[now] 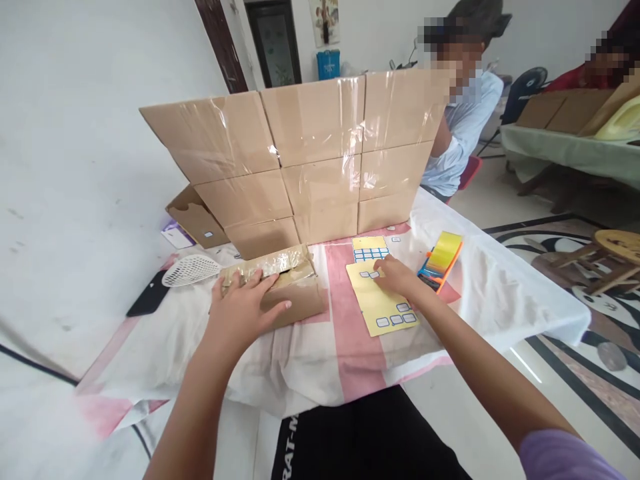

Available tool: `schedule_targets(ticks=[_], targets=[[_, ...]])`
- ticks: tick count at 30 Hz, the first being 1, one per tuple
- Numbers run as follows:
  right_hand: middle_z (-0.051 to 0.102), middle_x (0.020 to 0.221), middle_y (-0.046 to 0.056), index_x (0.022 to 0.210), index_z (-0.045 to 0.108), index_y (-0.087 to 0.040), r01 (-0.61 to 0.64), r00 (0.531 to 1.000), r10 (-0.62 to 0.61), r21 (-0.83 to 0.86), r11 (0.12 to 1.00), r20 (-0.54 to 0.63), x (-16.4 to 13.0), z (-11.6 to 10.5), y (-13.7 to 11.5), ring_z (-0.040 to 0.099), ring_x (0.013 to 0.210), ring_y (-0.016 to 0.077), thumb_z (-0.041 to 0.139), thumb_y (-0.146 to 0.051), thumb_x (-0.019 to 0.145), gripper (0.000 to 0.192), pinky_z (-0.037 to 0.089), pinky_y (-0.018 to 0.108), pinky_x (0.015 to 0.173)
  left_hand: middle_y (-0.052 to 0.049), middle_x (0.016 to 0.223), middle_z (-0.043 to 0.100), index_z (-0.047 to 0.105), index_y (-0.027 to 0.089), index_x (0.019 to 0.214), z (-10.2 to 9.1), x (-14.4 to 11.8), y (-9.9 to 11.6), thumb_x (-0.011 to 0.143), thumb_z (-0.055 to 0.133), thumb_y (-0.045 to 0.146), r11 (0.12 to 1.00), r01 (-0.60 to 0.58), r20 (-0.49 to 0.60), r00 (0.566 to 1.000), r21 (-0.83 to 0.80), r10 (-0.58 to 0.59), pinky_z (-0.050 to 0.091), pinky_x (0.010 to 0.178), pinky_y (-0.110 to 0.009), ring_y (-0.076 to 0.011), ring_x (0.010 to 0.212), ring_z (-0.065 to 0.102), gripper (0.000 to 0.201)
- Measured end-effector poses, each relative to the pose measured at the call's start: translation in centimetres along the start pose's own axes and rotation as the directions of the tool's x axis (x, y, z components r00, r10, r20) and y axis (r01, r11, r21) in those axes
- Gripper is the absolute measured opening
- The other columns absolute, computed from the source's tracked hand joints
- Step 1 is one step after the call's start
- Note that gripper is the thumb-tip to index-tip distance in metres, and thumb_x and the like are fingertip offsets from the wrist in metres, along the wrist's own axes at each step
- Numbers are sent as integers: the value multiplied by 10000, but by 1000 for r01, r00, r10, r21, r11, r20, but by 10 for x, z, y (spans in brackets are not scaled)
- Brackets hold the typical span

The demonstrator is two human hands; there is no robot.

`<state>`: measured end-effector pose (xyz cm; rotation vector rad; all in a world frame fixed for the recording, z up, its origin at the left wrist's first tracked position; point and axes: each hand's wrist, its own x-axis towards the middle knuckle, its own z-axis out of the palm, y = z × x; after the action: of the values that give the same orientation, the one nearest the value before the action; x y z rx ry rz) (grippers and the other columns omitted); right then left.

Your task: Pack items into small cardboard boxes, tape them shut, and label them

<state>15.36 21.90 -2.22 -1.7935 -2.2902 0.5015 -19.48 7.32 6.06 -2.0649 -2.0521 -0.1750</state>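
My left hand (245,303) lies with fingers spread on top of a small taped cardboard box (300,293). Clear tape shines along the box's upper face. To the right, my right hand (397,277) rests on a yellow sheet of blue-edged labels (383,297), its fingers bent together beside two labels near the top. Whether a label is between the fingertips is too small to make out. Several more labels remain at the sheet's lower end. Just behind it lies a second label sheet (370,248), with rows of labels.
A tall cardboard partition (320,167) stands across the table. At left are a white mesh racket-like piece (191,270), a black phone (149,293) and an open carton (195,217). An orange-and-blue item with a yellow strip (443,260) lies right. Another person (463,127) sits behind.
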Motion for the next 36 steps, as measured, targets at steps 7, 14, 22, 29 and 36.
schedule_targets(ticks=[7,14,22,29,36], targets=[[641,1019,96,910,596,-178,70,997,-67,76,995,-34,4,16,5,614,913,216,526,-103,877,108,423,300,761,-72,1627,419,607,362,1414,2,-17,-8,930,546,597,998,-62,-62,996,0,62,198,1199,-652,-416,1549,243,541],[635,879,57,859,527,-218,204,969,-147,304,931,-200,-2,6,12,604,811,209,423,-132,924,150,442,315,733,-86,1612,443,540,292,1461,10,-26,-40,968,533,480,911,190,-312,897,-366,-312,286,1249,-519,-303,1526,349,528],[571,1080,125,1120,611,-195,368,873,-256,217,904,-416,-6,-3,10,626,929,256,381,-140,947,292,516,426,861,-26,1549,536,665,249,1323,39,-11,-55,984,515,439,680,227,-207,845,-697,-494,324,1258,-397,-258,1459,462,417],[636,909,27,1059,575,-242,344,932,-282,796,498,-226,-10,-9,-68,638,844,188,621,-262,874,192,508,314,720,-56,1573,506,632,179,1359,48,-3,-56,959,464,378,583,242,-137,837,-775,-529,361,1234,-389,-284,1470,443,477],[616,873,-15,1046,543,-221,154,944,-323,957,245,-70,6,48,-122,579,774,131,599,-156,814,247,483,297,770,-23,1545,537,691,215,1312,42,-2,-47,915,534,350,419,209,-71,824,-884,-562,323,1257,-405,-300,1491,407,448]])
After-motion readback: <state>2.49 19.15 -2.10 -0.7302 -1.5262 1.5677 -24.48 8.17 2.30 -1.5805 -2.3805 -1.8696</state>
